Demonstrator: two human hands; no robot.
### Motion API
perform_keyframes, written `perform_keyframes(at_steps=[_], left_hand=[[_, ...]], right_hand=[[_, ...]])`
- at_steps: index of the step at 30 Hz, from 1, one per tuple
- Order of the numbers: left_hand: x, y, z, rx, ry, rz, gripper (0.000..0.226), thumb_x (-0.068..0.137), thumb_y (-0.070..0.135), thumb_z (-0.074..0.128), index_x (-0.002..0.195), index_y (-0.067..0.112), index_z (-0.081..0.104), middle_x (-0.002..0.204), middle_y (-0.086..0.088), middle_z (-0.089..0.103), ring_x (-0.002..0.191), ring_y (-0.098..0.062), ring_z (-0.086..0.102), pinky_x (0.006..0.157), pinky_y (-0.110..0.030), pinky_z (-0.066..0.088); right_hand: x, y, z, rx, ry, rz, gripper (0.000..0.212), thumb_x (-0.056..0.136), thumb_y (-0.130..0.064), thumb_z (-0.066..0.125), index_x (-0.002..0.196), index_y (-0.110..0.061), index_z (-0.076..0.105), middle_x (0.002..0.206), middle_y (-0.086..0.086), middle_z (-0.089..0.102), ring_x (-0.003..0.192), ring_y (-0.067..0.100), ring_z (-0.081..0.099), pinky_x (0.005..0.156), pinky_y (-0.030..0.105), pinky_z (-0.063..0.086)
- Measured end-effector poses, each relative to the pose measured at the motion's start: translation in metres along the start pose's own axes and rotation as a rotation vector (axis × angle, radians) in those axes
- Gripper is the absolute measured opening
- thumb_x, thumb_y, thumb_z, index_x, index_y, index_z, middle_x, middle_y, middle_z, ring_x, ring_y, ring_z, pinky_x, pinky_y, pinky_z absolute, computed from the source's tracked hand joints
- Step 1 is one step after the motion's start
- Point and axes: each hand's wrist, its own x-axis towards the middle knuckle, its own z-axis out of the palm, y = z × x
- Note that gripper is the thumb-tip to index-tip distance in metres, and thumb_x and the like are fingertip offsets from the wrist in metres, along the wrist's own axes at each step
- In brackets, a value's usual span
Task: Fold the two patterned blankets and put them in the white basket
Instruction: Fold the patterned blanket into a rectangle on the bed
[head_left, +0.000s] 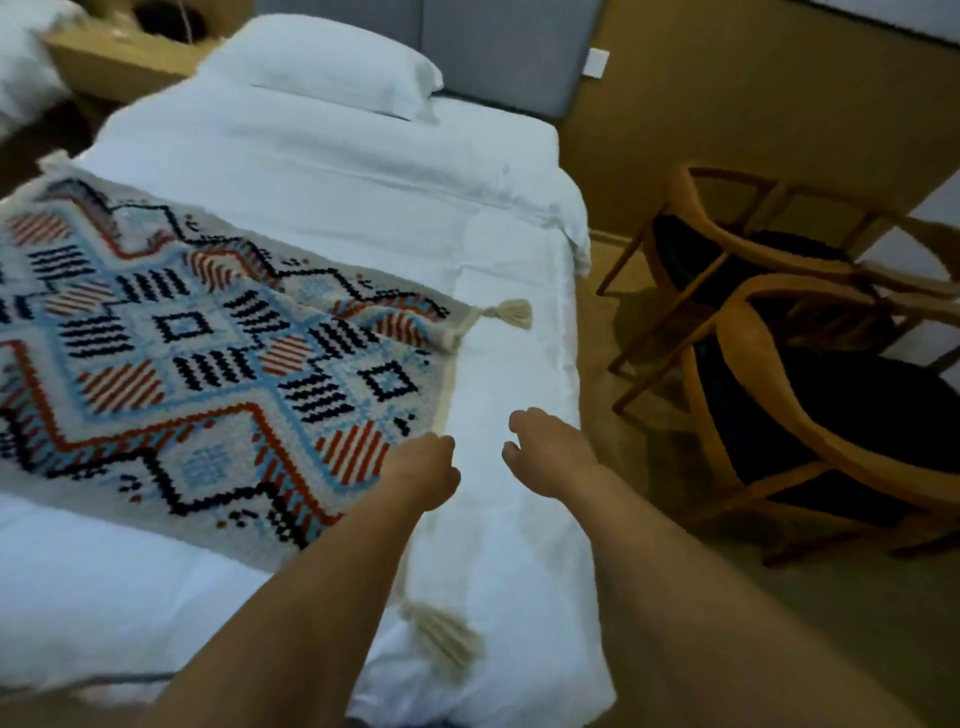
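A single head-worn wide-angle camera looks forward and steeply down from the foot-side corner of a white bed (322, 171), close above it, facing toward the pillow (332, 62); wooden chairs (810, 364) fill the frame right of the bed.

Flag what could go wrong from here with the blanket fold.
1. Left hand sits at the patterned blanket edge; whether it has a grip is unclear, so a one-sided lift may skew the fold.
2. Right hand hangs over bare duvet, off the blanket.
3. Tassel may tuck inside.
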Motion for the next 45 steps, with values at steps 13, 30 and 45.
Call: perform_keyframes(at_steps=[13,30,45], left_hand=[[0.107,-0.005,-0.012,-0.274,-0.001,-0.360,0.035,0.093,0.026,0.042,0.125,0.014,0.045,0.129,-0.010,0.050,0.113,-0.028,0.051,0.090,-0.036,0.043],[0.368,0.031,0.030,-0.347,0.379,-0.917,0.043,0.086,0.035,0.054,0.123,0.017,0.042,0.121,-0.004,0.049,0.106,-0.021,0.049,0.085,-0.032,0.041],[0.407,0.009,0.037,-0.198,0.333,-0.953,0.023,0.091,0.013,0.051,0.113,0.015,0.049,0.112,-0.004,0.049,0.098,-0.018,0.046,0.076,-0.025,0.035]], right_hand=[[0.167,0.050,-0.019,-0.155,-0.192,-0.308,0.027,0.095,-0.024,0.039,0.116,-0.009,0.048,0.117,0.008,0.052,0.103,0.027,0.053,0.081,0.034,0.042],[0.441,0.105,0.079,-0.184,-0.103,-0.790,0.030,0.083,-0.013,0.050,0.113,-0.011,0.048,0.118,0.010,0.051,0.106,0.028,0.047,0.077,0.036,0.042],[0.522,0.118,0.121,-0.088,-0.305,-0.814,0.039,0.087,0.002,0.042,0.124,-0.008,0.043,0.127,0.017,0.042,0.110,0.032,0.041,0.081,0.037,0.042]])
